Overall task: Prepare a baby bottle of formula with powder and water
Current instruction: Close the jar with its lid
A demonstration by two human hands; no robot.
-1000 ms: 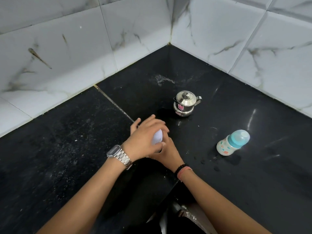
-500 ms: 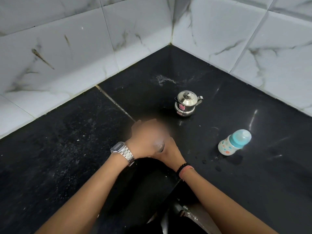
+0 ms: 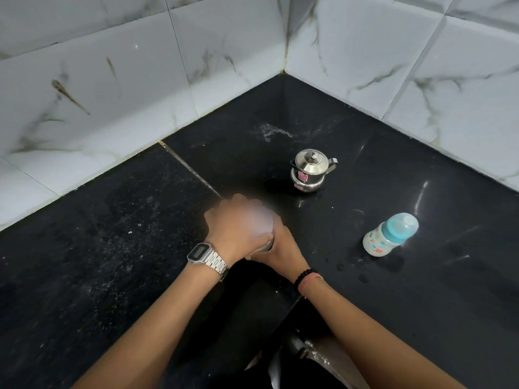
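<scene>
Both my hands on one blurred pale container, mid-counter.

My left hand (image 3: pixel 238 228) covers its top, my right hand (image 3: pixel 278 245) grips below. The capped baby bottle (image 3: pixel 389 235) stands toward the counter's (image 3: pixel 112 248) right edge; steel pot (image 3: pixel 310 174) sits nearer the back corner, sticker unreadable.

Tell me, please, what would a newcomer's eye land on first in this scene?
Probably the two hands clasped together at the centre of the black counter, the left hand blurred over a pale object above the right hand. Next, the shiny lidded steel pot behind them, and the teal-capped baby bottle to the right.
</scene>
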